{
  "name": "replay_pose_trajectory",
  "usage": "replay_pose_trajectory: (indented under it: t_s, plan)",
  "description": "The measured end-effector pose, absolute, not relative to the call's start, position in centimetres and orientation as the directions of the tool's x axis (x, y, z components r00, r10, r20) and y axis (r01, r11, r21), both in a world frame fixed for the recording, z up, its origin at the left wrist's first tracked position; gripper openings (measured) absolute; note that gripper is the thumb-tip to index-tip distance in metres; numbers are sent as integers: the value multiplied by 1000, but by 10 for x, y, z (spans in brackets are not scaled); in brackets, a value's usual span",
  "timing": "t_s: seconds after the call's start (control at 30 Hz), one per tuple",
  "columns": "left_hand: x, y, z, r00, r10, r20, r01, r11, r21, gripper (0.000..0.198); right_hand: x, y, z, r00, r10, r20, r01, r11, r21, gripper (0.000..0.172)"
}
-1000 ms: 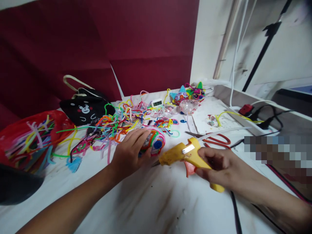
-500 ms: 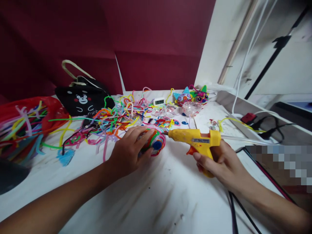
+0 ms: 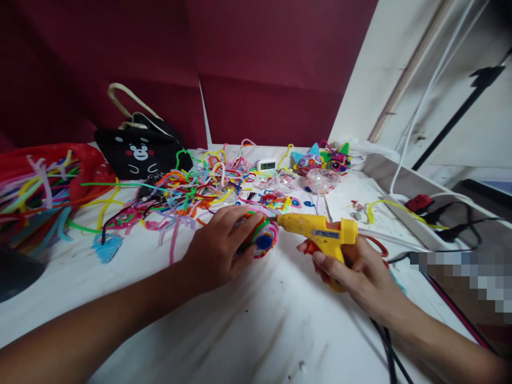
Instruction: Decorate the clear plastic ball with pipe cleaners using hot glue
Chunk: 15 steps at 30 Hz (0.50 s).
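My left hand is curled over a round ornament wrapped in coloured pipe cleaners, holding it down on the white table. A blue disc shows on the ornament's front. My right hand grips a yellow hot glue gun by its handle, level with the table. The gun's nozzle points left and touches the ornament's upper right side. A black cable runs from under my right wrist toward the table's near edge.
A tangle of loose pipe cleaners lies behind my left hand. A red bag of more pipe cleaners sits far left beside a black bear-face bag. A small clock, clear balls, a finished ornament and a power strip stand behind.
My right hand turned the glue gun from lying low and tilted to level, and brought its nozzle left onto the ornament. My left hand stayed on the ornament.
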<state>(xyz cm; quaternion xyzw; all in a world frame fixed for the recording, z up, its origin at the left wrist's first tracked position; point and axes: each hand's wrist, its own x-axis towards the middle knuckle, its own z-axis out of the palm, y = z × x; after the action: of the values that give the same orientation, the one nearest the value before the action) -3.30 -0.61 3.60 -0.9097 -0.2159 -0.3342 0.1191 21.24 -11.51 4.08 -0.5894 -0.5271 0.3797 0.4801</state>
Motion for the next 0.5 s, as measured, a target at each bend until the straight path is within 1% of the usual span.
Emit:
replay_pose_trajectory:
  t_s: [0.33, 0.5]
  plan:
    - [-33, -5, 34, 688, 310, 656, 467, -881, -72, 53, 208, -115, 44, 119, 988, 100, 254, 67, -965, 38]
    - [-33, -5, 35, 691, 311, 653, 471, -879, -79, 50, 210, -117, 40, 125, 988, 92, 272, 55, -961, 38]
